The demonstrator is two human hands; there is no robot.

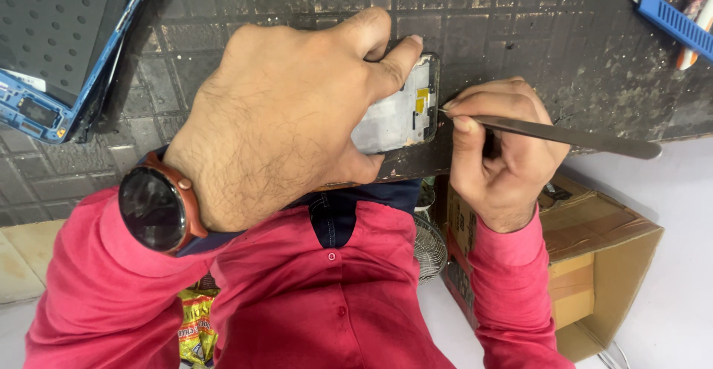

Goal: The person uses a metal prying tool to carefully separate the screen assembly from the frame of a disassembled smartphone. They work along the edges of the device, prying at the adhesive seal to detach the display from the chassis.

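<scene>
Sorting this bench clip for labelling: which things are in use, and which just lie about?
In use: left hand pressing the phone frame; right hand holding metal tweezers.

Lying about: blue opened phone, blue-handled tool, cardboard box, small fan.

Two hands (297,116), two phones (401,109), one tweezers (564,137).

Packages and screens around the hands

Cardboard box (594,265) — brown, open-topped, below the right hand (497,154); yellow snack packet (197,324) below the left wrist; round black watch screen (152,209) on that wrist; dark phone panel (56,35) — blue-framed, left of the left hand (282,116).
</scene>
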